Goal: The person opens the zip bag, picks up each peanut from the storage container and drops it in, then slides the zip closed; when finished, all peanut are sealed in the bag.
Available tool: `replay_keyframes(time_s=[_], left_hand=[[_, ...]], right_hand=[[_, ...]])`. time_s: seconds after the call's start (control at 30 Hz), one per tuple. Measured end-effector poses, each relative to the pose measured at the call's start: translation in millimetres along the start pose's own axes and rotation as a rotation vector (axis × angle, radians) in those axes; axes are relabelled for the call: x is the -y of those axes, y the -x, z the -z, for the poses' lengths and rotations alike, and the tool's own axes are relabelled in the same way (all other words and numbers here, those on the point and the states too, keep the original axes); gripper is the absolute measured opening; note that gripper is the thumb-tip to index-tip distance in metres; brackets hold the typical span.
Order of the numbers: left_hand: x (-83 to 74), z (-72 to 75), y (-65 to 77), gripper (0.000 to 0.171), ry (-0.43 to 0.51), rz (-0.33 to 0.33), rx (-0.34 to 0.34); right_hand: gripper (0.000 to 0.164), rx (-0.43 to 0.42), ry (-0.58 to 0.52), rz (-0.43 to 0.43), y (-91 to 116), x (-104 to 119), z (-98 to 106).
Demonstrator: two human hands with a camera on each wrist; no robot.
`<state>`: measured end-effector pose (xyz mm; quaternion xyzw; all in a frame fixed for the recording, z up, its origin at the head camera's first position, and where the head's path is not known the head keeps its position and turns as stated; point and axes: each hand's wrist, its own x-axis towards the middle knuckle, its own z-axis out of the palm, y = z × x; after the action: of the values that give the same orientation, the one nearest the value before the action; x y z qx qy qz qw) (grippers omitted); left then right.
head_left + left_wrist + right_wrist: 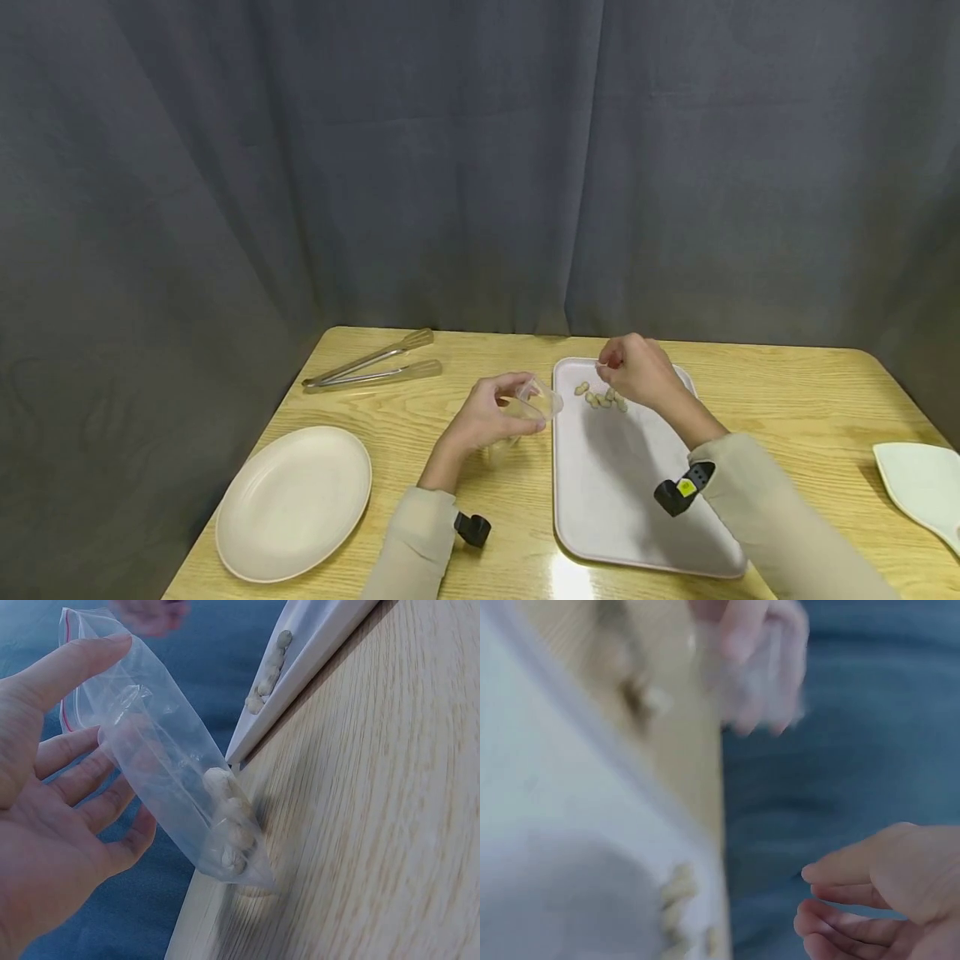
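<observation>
My left hand (486,414) holds a clear zip bag (169,761) near its open top, the thumb on one side and fingers on the other. Inside the bag's lower end lie several peanuts (234,838), and its bottom hangs at the wooden table. To the right, my right hand (636,367) hovers over the far end of a pale tray (592,508), its fingers loosely bent. Nothing shows between the thumb and fingers in the right wrist view. Below that hand, more peanuts (603,400) lie on the tray near its far left corner.
Metal tongs (371,362) lie spread at the table's back left. A round cream plate (296,504) sits at the front left. At the right edge is a white scoop-like piece (918,483), partly cut off. A grey curtain (450,167) hangs behind the table.
</observation>
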<state>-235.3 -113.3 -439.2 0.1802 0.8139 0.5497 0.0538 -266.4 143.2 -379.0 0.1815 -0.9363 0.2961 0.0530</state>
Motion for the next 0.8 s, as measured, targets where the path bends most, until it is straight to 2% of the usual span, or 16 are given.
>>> replay_keyframes(time_s=[0.2,0.37,0.57,0.8], left_hand=[[-0.8,2.6,-1.2,0.068,-0.004,-0.027,0.009],[0.2,3.1,-0.1,0.068,0.002,-0.015,0.015],[2.6,-0.2,1.4,0.069,0.031,0.014,0.025],[-4.4,0.1,3.6,0.069,0.034,0.010,0.036]], right_hand=[[0.008,0.042,0.050,-0.102,3,-43,-21],[0.008,0.034,0.041,-0.164,9,-63,-42],[0.007,0.019,0.011,-0.251,15,-68,-51],[0.006,0.016,0.032,-0.213,17,-62,-46]])
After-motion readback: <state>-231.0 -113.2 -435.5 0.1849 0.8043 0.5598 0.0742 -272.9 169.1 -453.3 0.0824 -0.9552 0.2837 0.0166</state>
